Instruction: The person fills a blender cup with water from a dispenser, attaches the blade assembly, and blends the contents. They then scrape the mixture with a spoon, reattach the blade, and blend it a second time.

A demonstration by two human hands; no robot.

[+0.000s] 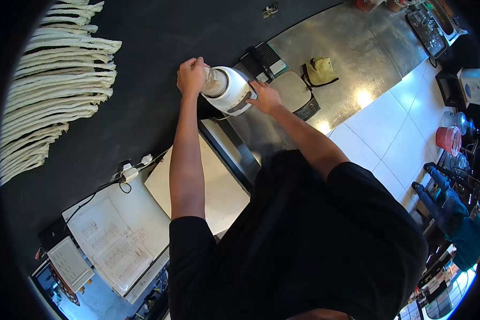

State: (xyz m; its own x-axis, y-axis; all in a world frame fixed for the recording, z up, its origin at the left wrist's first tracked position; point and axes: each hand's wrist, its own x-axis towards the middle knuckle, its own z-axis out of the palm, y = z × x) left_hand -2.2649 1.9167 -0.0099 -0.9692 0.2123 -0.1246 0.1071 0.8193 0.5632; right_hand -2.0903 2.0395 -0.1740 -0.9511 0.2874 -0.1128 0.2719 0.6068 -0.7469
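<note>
A white blender (230,98) stands on the steel counter by the dark wall, with a dark control panel on its base. Its clear jar (215,82) has something beige or light brown inside. My left hand (191,77) is closed around the far end of the jar, its fingers wrapped over the top. Against the side of the blender base rests my right hand (265,97), fingers stretched out and the thumb near the control panel.
A kitchen scale (292,92), a yellow-green cloth pouch (321,71) and a black keypad device (268,56) are on the steel counter (352,42). White freezer lids (197,181) and plugged cords (130,172) lie left. Another person (458,224) stands across the tiled floor.
</note>
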